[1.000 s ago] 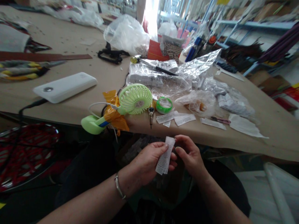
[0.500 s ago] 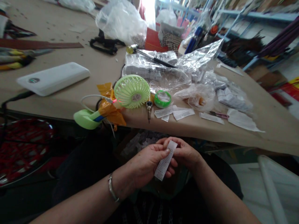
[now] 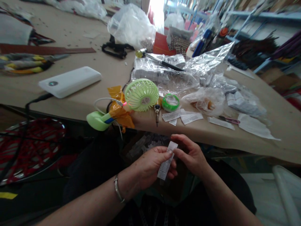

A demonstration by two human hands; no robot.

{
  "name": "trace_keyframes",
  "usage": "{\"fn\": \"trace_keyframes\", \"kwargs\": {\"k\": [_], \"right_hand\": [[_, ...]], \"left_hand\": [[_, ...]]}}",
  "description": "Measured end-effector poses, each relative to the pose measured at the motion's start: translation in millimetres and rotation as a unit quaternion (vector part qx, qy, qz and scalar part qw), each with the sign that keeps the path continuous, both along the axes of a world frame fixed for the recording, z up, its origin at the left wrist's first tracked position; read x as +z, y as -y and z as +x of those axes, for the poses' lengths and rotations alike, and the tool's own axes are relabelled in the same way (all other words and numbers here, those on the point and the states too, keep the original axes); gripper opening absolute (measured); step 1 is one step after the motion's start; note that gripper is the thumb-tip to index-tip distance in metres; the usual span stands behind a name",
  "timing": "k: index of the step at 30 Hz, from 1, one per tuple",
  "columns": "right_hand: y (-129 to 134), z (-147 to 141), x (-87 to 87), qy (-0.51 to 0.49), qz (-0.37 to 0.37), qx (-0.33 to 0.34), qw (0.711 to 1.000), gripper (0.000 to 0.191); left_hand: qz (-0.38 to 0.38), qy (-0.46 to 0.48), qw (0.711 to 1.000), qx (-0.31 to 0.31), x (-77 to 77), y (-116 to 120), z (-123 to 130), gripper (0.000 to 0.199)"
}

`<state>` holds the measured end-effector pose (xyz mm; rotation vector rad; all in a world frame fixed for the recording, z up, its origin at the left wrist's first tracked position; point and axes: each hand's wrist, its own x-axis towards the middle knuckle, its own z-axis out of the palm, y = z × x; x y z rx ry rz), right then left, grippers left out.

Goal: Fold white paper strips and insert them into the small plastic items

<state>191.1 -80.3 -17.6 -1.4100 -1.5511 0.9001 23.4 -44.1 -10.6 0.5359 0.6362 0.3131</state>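
Note:
My left hand (image 3: 150, 163) pinches a narrow white printed label (image 3: 165, 167) between thumb and fingers, over my lap below the table edge. Small lines of print run along the label, too small to read. Close beside it, my right hand (image 3: 195, 158) has its thumb and fingers apart, the thumb tip by the label's upper part; whether it touches cannot be told. On the table just beyond lie several printed label strips (image 3: 191, 116), another strip (image 3: 221, 122) and pink-handled tweezers (image 3: 229, 120). A round green container (image 3: 170, 102) with whitish contents stands behind the strips.
A green fan (image 3: 141, 95) is taped at the table edge, beside a tool with a thin metal tip (image 3: 157, 114). Plastic-wrapped white bundles (image 3: 150, 75) lie behind. A white power bank (image 3: 70, 81) and pliers (image 3: 28, 62) are left. A container of white scraps (image 3: 147, 142) sits below.
My right hand has come away from the label, and its fingers have spread. The left hand keeps the label. The whole view has shifted, with the table things now further right.

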Motion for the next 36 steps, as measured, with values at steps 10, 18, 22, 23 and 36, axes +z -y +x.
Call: {"fn": "trace_keyframes", "kwargs": {"k": [10,18,22,23,36], "right_hand": [[0,-11,6.1,0.182,0.101,-0.010,0.978,0.025],[-1,-15,7.7,0.177,0.082,-0.005,0.981,0.024],[0,-17,5.9,0.161,0.064,0.002,0.985,0.024],[0,-17,4.9,0.153,0.058,-0.001,0.986,0.026],[-13,-21,2.4,-0.169,-0.124,-0.076,0.975,0.013]], "left_hand": [[0.018,-0.009,1.000,0.005,-5.6,-1,0,0.018],[0.021,-0.005,1.000,0.011,-6.6,-2,-1,0.018],[0.021,-0.002,1.000,0.007,-9.2,-2,-2,0.015],[0.022,-0.003,1.000,0.008,-9.4,-2,-2,0.016],[0.084,-0.035,0.994,0.063,-6.6,-3,-5,0.019]]}}
